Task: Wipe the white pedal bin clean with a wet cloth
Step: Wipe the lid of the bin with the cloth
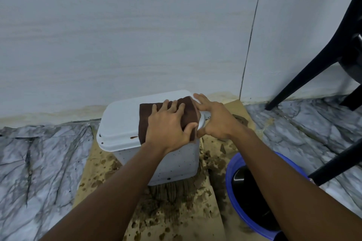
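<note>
The white pedal bin (121,123) stands on stained cardboard near the wall, lid closed, with dark specks on its front wall and a brown smear at the lid's front edge. A brown cloth (144,119) lies folded over the right half of the lid. My left hand (168,127) presses flat on the cloth, thumb curled over its right edge. My right hand (213,117) grips the right end of the bin's lid, fingers spread, thumb under the rim.
Brown cardboard (176,211) spattered with dirt covers the floor under the bin. A blue bucket (235,197) with dark water sits at the right front. Black chair legs (313,76) stand at the right. The wall (137,35) is close behind the bin.
</note>
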`<state>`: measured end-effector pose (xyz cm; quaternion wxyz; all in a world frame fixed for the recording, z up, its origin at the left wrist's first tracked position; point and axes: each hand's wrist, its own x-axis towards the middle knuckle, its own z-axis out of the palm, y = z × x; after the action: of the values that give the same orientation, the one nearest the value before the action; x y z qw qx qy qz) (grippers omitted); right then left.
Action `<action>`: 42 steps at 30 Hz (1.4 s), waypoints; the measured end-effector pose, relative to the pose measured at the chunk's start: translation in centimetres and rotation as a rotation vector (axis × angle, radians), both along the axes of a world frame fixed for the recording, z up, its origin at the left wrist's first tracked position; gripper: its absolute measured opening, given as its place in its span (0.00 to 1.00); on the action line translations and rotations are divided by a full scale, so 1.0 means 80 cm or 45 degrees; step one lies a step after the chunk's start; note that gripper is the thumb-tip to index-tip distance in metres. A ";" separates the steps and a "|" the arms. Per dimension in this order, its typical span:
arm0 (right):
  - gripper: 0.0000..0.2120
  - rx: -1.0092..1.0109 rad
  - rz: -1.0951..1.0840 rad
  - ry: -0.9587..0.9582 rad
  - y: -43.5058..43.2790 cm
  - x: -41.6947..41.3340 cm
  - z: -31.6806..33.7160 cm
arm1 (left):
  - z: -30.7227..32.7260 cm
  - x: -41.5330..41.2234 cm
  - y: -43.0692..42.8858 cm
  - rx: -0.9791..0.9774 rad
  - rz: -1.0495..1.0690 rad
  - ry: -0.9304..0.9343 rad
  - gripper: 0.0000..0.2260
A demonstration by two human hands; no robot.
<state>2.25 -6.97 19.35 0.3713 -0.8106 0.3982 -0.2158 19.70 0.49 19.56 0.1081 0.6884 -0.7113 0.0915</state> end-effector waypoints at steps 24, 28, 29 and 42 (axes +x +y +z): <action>0.57 -0.027 -0.055 0.097 -0.004 0.002 0.000 | -0.008 0.175 0.075 0.116 -0.065 0.059 0.33; 0.56 -0.070 -0.071 0.132 0.002 0.004 0.006 | 0.002 0.102 0.037 0.183 -0.107 -0.036 0.33; 0.55 -0.081 -0.073 0.137 0.003 0.004 0.007 | 0.003 0.084 0.028 0.200 -0.129 -0.058 0.32; 0.54 -0.047 -0.068 0.106 0.007 0.003 0.009 | -0.001 0.132 0.063 0.132 -0.099 -0.007 0.32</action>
<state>2.47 -6.43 20.05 0.3334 -0.8146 0.4308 -0.1991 30.26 5.54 19.46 0.0737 0.6646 -0.7417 0.0522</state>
